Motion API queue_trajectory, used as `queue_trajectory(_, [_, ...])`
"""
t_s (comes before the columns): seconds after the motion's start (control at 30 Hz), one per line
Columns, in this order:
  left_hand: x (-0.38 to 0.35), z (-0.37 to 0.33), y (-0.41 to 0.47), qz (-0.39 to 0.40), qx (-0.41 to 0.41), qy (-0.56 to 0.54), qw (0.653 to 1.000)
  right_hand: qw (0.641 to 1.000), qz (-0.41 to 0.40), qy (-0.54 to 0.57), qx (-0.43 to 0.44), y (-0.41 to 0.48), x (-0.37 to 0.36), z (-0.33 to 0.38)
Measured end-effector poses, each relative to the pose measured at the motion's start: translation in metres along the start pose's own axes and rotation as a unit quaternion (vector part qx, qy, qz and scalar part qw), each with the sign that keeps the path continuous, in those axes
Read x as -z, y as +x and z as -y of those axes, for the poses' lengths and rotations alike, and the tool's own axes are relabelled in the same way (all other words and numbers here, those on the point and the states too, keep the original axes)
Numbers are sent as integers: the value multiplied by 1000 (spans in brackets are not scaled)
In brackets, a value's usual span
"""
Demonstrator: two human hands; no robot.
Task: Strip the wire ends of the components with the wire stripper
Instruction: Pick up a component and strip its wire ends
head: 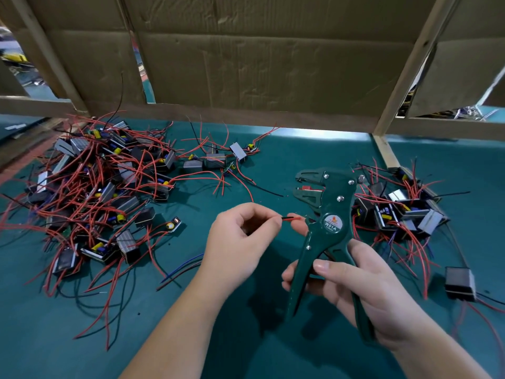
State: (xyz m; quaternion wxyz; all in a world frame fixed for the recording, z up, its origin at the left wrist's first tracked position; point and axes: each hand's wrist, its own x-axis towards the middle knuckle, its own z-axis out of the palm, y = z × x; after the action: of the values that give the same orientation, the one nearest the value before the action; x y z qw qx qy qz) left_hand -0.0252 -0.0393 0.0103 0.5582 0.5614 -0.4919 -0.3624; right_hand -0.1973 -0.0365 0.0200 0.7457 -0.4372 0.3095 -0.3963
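Sprawling left on the table (pixel 273 160), the big heap of components (pixel 103 192), too tangled to count, probably awaits stripping; the smaller heap (pixel 401 212) on the right looks finished. One wire stripper (pixel 328 214), jaws agape, is gripped by the right hand (pixel 363 285); the left hand (pixel 240 242) pinches two wire ends (pixel 291 218), one red and one black, just beside it.

Dim, even light; wide-angle bending at edges; soft focus.

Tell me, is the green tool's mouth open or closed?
Open. The wire stripper shows a clear gap between its upper and lower toothed jaws.
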Motion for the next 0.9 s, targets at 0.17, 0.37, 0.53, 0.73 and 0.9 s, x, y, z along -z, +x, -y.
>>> queue_trajectory(0.17, [-5,-5,-3,4,-4,-47,999,999,30,21,7,-1,-2,1])
queue_trajectory(0.37, [-6,-5,-6,30,-18,-34,999,996,30,87,14,-1,-2,6])
queue_trajectory(0.53, [-13,-4,-8,34,5,-94,995,997,31,74,7,0,-3,2])
queue_trajectory(0.73, [-8,-5,-6,28,-5,-132,991,994,52,96,25,0,-3,-2])
queue_trajectory(0.9, [-9,-5,-5,27,14,-107,994,994,52,97,27,0,-2,-2])
